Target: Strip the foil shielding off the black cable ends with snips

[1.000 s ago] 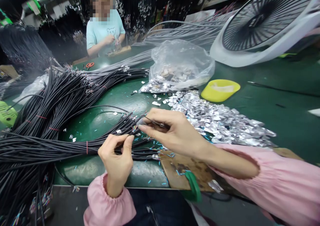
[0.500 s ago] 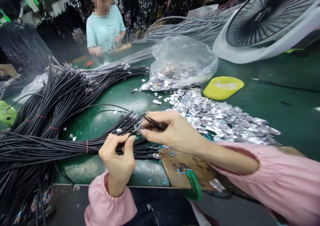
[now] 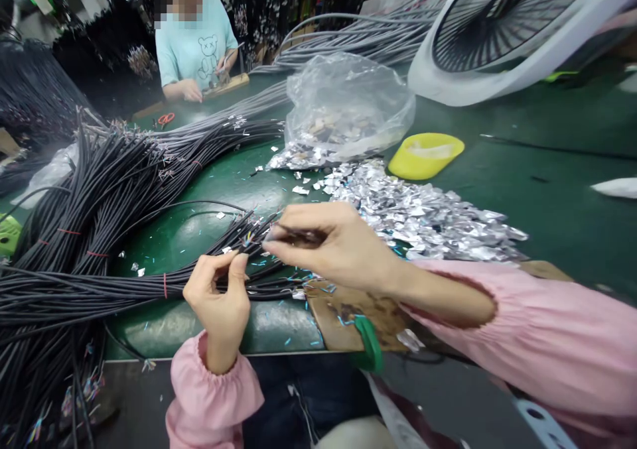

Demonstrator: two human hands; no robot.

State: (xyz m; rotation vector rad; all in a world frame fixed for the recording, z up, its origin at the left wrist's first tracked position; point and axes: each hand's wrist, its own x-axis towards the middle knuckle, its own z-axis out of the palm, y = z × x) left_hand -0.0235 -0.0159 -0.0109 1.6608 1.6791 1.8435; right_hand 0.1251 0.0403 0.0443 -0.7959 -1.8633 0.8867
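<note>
My left hand is closed in a pinch on the end of a black cable. Thin coloured wires fan out just past its fingertips. Close by on the right, my right hand curls around a dark metal tool with two slim prongs, tweezers by the look of it. Thumb and forefinger of that hand press together beside the wires; a small greyish bit seems to be between them, too blurred to name. Beneath both hands runs a bundle of black cables bound with a red tie.
Foil scraps lie heaped behind my right forearm, near a clear plastic bag and a yellow cup-like container. A fan stands back right. Big cable piles fill the left. Across the table a person works.
My right fingertips have drawn slightly away from my left hand, and the coloured wires show more clearly between them. The whole view has shifted a little.
</note>
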